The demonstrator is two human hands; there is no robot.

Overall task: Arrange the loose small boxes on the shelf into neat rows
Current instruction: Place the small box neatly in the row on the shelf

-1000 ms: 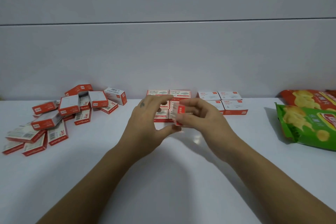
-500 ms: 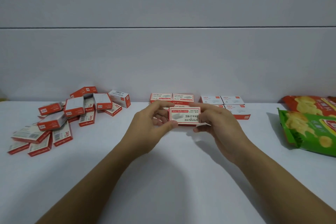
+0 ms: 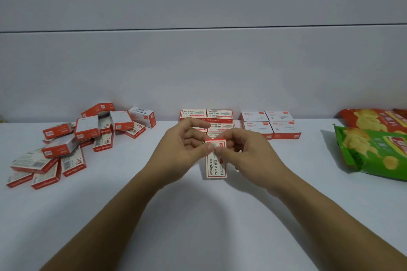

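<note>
A small red-and-white cardboard box [image 3: 216,161] stands lengthwise in the middle of the view, its printed face turned toward the camera and its long side running away from the person. The left hand [image 3: 182,148] and the right hand [image 3: 250,153] meet at its far end, each pinching that end between thumb and curled fingertips, so both hands grip the same box. Whether its near end rests on the white shelf surface [image 3: 198,222] or hangs just above it cannot be told. Directly behind the hands, against the pale grey back wall [image 3: 198,68], sits a tidy block of matching red-and-white boxes [image 3: 207,114], laid flat and edge to edge; the hands cover its front part. Just to the right of that block lies a second neat group of white-topped boxes with red sides [image 3: 271,124], set in touching pairs. Well to the left, a loose heap of the same red-and-white boxes [image 3: 72,141] lies jumbled, some tilted, some overlapping, one showing a barcode. At the far right a green crisp bag [image 3: 374,154] lies on the shelf, with a red-orange crisp bag [image 3: 370,117] behind it near the wall.
</note>
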